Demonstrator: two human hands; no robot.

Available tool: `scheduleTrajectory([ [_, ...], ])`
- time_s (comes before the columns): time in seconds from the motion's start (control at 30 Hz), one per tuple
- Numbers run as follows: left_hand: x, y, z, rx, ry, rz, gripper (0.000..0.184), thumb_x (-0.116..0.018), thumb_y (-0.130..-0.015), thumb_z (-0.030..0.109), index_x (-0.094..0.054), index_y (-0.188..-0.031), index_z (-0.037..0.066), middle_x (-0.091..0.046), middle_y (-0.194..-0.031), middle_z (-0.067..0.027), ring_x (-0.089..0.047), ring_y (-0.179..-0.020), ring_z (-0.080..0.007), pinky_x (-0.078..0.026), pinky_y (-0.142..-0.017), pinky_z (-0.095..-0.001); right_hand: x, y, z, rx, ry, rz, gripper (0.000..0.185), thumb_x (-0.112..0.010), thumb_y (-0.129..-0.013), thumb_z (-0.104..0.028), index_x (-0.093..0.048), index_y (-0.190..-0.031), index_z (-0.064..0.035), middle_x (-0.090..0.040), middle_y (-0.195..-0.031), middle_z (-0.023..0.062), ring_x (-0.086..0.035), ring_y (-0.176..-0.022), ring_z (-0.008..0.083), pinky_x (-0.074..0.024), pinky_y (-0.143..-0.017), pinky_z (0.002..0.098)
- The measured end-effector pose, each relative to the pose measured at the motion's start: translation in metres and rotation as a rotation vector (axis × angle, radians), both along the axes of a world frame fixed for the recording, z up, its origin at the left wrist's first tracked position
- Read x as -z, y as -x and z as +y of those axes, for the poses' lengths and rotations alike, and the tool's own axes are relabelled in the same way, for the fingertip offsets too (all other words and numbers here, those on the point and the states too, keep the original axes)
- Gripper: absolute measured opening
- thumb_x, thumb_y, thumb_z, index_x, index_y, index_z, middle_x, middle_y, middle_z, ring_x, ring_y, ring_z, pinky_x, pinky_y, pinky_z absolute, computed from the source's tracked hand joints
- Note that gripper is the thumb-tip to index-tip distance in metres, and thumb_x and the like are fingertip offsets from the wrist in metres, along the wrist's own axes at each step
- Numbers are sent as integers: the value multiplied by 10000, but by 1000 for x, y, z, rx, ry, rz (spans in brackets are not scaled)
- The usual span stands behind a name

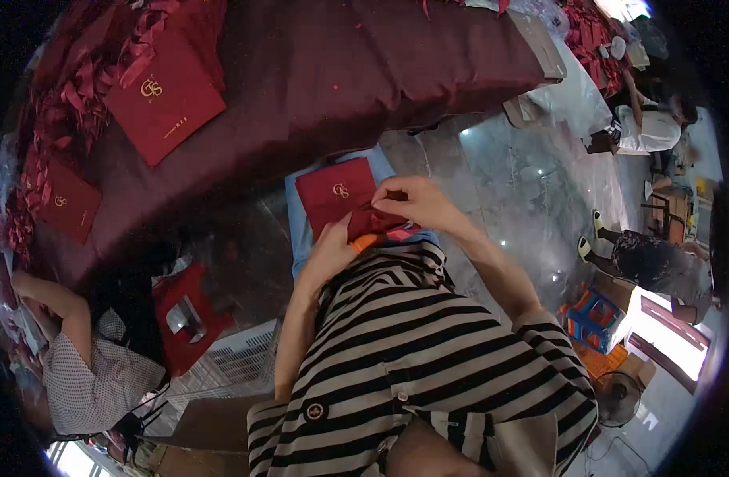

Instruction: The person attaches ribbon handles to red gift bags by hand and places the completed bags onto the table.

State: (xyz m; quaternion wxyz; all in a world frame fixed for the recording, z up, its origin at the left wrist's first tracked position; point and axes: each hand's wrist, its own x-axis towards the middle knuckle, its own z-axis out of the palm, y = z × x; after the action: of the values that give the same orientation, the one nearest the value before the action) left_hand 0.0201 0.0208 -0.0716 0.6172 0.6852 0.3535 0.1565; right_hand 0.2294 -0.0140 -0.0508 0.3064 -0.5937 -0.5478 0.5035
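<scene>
A dark red flat bag (pixel 336 188) with a gold emblem lies on my lap, over light blue trousers. My left hand (pixel 330 253) is at its lower edge, with thumb and fingers closed on the bag's corner. At the right edge my right hand (pixel 418 203) pinches with bent fingers a dark red ribbon (pixel 366 219), whose ends are partly hidden. An orange item (pixel 367 242) sits beside my left hand; its kind cannot be made out. Some pinkish-red material (pixel 399 234) shows below my right hand.
A table with a dark red cloth (pixel 301 87) stands ahead, bearing more red bags (pixel 164 107) and piled ribbons (pixel 78 103). One person (pixel 102 370) sits at left; others (pixel 650 127) are at right. A white crate (pixel 241 358) and a fan (pixel 618 397) stand on the floor.
</scene>
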Motion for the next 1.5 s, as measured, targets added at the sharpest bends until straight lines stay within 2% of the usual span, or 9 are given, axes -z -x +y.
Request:
scheduleTrajectory([
  [0.27,-21,8,3,200,2,49,222,-620,-888,103,-599,-1037,-61,-638,-885,-264,-609,-851,-450,-476,-706,-442,-32,-47,14,495,73,418,136,-608,-938,-180,-649,-1015,-75,-602,-841,-40,-568,-748,58,-450,-665,208],
  [0.3,-43,9,12,302,157,309,339,-594,-922,79,-546,-1247,-6,-632,-1159,-167,-579,-1035,-257,-445,-915,-383,-36,-50,15,424,78,445,193,-585,-953,-189,-626,-1105,-76,-627,-917,-15,-594,-768,68,-473,-672,217],
  [0.37,-56,16,0,-8,-42,-37,570,-548,-873,-34,-393,-1419,12,-471,-1398,-214,-445,-1320,-269,-340,-1070,-325,-62,-50,16,519,-45,372,239,-558,-967,-183,-599,-1173,-70,-646,-989,14,-596,-736,70,-476,-645,224],
  [0.5,-78,36,0,-259,203,-272,709,-402,-821,-143,-262,-1492,39,-221,-1555,-164,-253,-1423,-284,-191,-1156,-366,-76,-106,40,553,-341,24,228,-551,-954,-118,-623,-1158,-46,-665,-914,27,-593,-709,63,-460,-591,217],
  [0.57,-67,27,3,-153,-255,-1,697,-444,-824,-94,-291,-1484,69,-245,-1536,-185,-202,-1435,-325,-176,-1157,-402,-78,-130,68,590,-437,-261,212,-560,-930,-87,-648,-1121,-65,-670,-867,48,-591,-713,70,-467,-618,227],
  [0.77,57,-8,-14,167,-409,535,481,-547,-956,350,-452,-1392,170,-276,-1525,-145,-161,-1423,-395,-141,-1138,-578,-68,-155,158,192,-971,-991,261,-585,-878,-75,-670,-1098,-188,-606,-1065,4,-604,-901,199,-525,-718,320],
  [0.93,58,5,19,387,-698,486,502,-534,-931,151,-428,-1420,190,-415,-1430,-106,-294,-1358,-371,-274,-1087,-584,-78,-151,182,-67,-1044,-1197,117,-597,-856,-119,-624,-970,-127,-594,-1075,10,-572,-1031,237,-524,-816,360],
  [1.2,43,10,54,264,-901,358,487,-738,-737,212,-539,-1156,63,-555,-1137,-130,-470,-1158,-329,-345,-1010,-516,-142,-53,54,-187,-277,17,109,-520,-945,-84,-550,-1025,-17,-608,-806,85,-645,-735,177,-503,-654,323],
  [1.5,44,22,50,116,-800,459,365,-724,-754,218,-554,-1052,92,-590,-1004,-101,-525,-1028,-307,-353,-903,-436,-118,-176,50,698,-816,472,108,-508,-988,-135,-525,-1066,-62,-538,-970,36,-541,-885,139,-473,-844,341],
])
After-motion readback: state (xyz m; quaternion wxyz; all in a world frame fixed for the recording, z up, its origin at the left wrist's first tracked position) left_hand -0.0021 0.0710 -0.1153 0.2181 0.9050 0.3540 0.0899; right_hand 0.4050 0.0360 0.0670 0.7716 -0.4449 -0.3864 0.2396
